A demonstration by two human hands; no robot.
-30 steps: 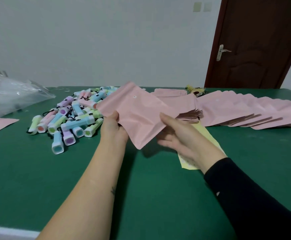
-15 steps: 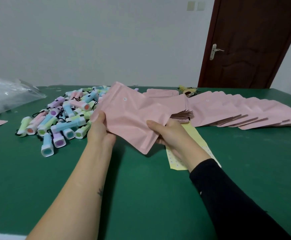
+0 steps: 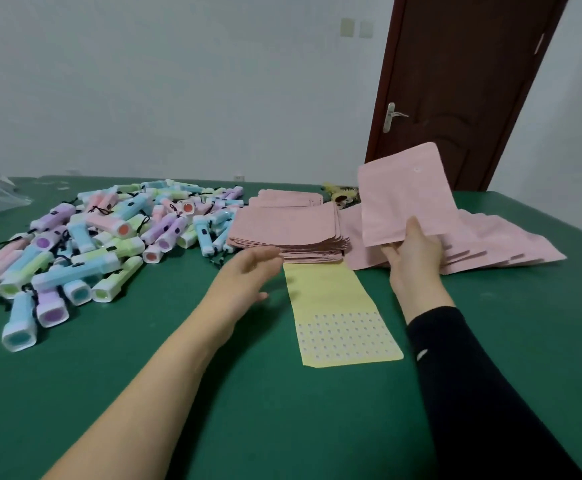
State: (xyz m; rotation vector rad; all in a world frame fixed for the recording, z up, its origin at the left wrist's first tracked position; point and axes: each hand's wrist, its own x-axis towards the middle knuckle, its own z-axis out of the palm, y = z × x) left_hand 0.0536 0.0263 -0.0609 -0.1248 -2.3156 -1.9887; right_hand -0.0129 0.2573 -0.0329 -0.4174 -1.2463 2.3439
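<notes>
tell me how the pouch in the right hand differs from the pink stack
The held pouch is single, the stack holds many. The held pouch stands nearly upright above the table; the stack lies flat on it. The right hand grips the held pouch at its lower edge; no hand grips the stack, the left hand open beside it. Both are pale pink.

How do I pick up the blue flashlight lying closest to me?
Grip the blue flashlight round its slim body, just behind the wide white head, coming from above. It lies flat on the table, and its body is narrower than the head.
</notes>
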